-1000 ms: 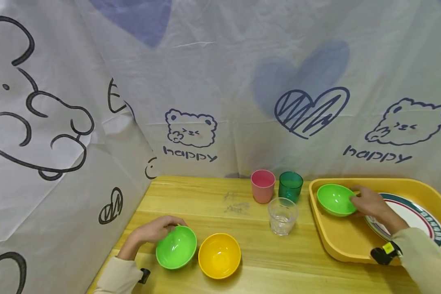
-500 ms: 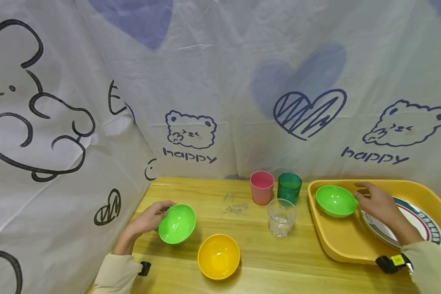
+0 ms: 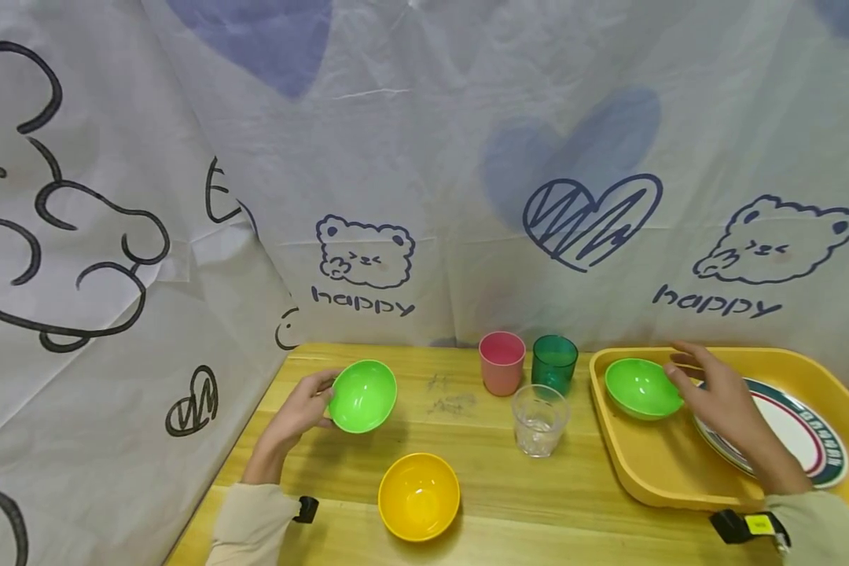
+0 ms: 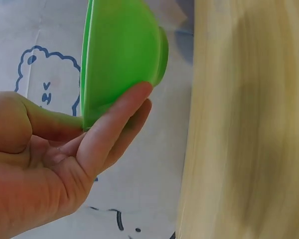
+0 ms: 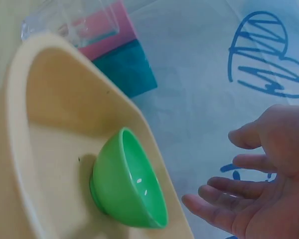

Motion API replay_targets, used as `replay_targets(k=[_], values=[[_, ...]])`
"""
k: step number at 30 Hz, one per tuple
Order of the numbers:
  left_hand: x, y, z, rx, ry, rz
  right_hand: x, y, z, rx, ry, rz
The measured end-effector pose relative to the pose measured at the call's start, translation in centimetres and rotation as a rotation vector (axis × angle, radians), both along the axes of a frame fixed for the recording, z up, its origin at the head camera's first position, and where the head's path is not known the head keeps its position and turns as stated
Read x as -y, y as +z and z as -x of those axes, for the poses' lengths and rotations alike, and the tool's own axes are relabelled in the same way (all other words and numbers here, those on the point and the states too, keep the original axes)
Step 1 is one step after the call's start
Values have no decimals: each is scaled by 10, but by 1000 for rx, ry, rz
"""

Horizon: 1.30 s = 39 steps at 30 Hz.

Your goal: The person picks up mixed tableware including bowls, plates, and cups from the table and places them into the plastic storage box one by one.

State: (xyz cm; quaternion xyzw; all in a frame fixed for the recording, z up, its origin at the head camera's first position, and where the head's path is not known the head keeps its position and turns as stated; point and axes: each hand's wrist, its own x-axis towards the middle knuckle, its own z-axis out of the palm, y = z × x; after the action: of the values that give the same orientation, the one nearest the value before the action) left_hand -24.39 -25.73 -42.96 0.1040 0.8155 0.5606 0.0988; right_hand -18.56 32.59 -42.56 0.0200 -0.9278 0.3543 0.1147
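My left hand [image 3: 303, 409] grips a green bowl [image 3: 363, 396] by its rim, thumb on the inner side and fingers under the outer wall. In the left wrist view this green bowl [image 4: 122, 59] hangs clear above the table. A second green bowl [image 3: 643, 388] sits in the yellow tray [image 3: 651, 464], near its left back corner. Beside that bowl hovers my right hand [image 3: 725, 409], its fingers spread and apart from the bowl, as the right wrist view shows [image 5: 259, 184]. A yellow bowl [image 3: 419, 498] stands on the table in front.
A pink cup [image 3: 502, 365], a dark green cup [image 3: 555, 365] and a clear cup [image 3: 540, 424] stand left of the tray. A white plate [image 3: 785, 424] with a green rim lies in the tray. Printed cloth [image 3: 467, 157] hangs behind the table [image 3: 538, 519].
My left hand has lifted its green bowl off the table, away from the yellow bowl, and carried it back and to the right. My right hand has let go of the green bowl in the tray.
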Motion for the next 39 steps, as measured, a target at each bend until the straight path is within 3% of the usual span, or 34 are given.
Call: replay_targets(k=[15,21,39], values=[[-44,3,8,16,68,-171,21,-7,-6,-159,44,128],[-58,3,10,22,50,-212,32,-8,-7,-234,63,194],[-80,11,3,49,40,-298,66,-1,-5,-225,34,268]])
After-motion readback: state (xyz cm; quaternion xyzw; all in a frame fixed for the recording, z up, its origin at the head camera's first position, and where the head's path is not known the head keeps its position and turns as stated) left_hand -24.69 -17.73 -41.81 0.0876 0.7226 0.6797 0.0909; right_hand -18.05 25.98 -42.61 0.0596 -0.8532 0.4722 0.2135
